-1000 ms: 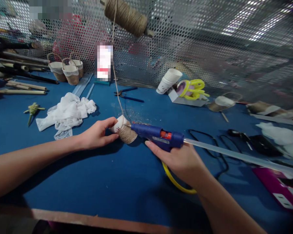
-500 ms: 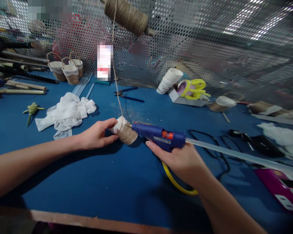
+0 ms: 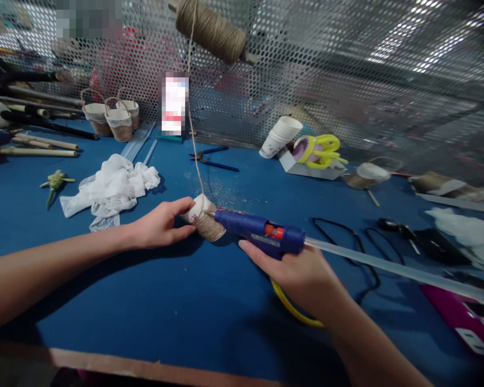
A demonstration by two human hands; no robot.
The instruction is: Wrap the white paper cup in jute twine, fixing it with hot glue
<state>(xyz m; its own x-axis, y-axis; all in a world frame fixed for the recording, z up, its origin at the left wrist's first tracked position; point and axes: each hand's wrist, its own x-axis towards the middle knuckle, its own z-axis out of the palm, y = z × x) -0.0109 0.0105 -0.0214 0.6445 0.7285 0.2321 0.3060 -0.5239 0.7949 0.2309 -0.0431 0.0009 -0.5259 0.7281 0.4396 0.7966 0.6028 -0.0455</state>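
Observation:
Between the thumb and fingers of my left hand (image 3: 167,223) lies a paper cup (image 3: 210,226), tilted on its side. Twine covers the cup's right part; its white left part shows bare. A strand of twine (image 3: 192,123) rises from it to the spool (image 3: 210,31) above. My right hand (image 3: 294,269) is wrapped round the grip of a blue glue gun (image 3: 262,232). The gun's nozzle is at the wound edge of the cup. A long clear glue stick (image 3: 367,260) sticks out of the gun's back.
White lace (image 3: 113,185) lies left of the cup. Pliers (image 3: 212,158) rest behind it, near stacked paper cups (image 3: 280,137). Several small handled baskets (image 3: 119,124) stand at the back left. A black cord (image 3: 347,228) and a magenta item (image 3: 452,314) lie on the right.
The glue gun's nozzle has shifted slightly left and down against the cup. My left hand still holds the cup in about the same place.

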